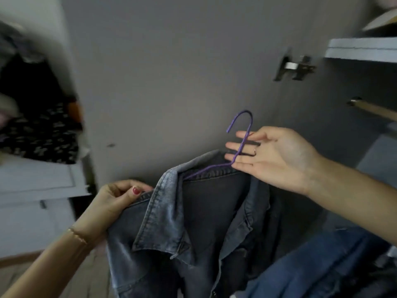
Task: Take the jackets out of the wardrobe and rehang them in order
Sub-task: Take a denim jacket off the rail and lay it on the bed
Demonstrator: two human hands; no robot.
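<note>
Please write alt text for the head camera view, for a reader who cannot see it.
A person holds a dark denim jacket on a purple hanger before a grey wardrobe panel. The left hand grips the jacket's shoulder; the right hand, fingers straight, has the hanger's neck passing between its fingers. A wooden rail shows at right.

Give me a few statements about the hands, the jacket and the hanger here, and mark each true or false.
1. The hanger is purple. True.
2. The left hand hangs free, touching nothing. False: it grips the jacket at the shoulder.
3. The right hand has its fingers stretched out straight at the hanger's neck. True.
4. The hanger's hook is already over the rail. False: the hook is in the air, left of the rail and apart from it.
5. The jacket is red leather. False: it is dark blue-grey denim.
</note>
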